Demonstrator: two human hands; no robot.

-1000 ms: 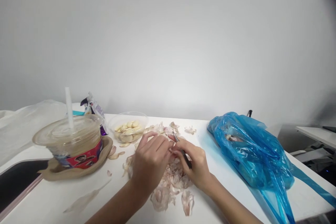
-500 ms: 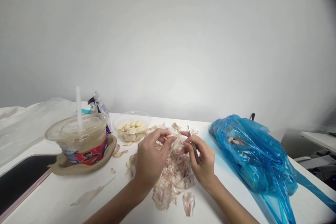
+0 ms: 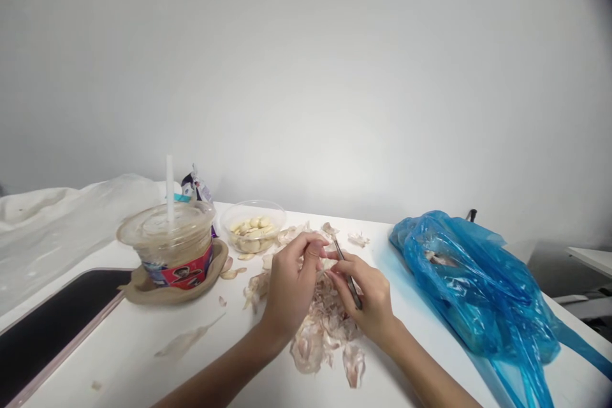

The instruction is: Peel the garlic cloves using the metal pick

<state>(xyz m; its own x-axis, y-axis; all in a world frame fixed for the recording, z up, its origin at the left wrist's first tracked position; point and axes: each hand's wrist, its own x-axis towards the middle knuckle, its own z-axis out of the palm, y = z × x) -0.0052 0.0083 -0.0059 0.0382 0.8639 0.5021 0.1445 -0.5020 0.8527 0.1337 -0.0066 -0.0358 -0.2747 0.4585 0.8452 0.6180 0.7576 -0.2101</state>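
My left hand is closed in a pinch above a heap of papery garlic skins. Its fingers hide most of the garlic clove held there. My right hand grips a slim metal tool, tilted with its narrow tip up and leftward; the exact kind of tool is unclear. The fingertips of both hands nearly meet. Behind my left hand, a clear plastic bowl holds several peeled garlic cloves. Unpeeled cloves lie in front of the bowl.
On the left stands a lidded plastic cup with a white straw, in a cardboard holder. A dark flat device lies near it. A blue plastic bag covers the right side of the white table. A wall rises behind.
My hands have drawn closer together, the tool's tip now beside my left fingertips. The clove that showed in my left fingers is now mostly covered. The view has shifted slightly left.
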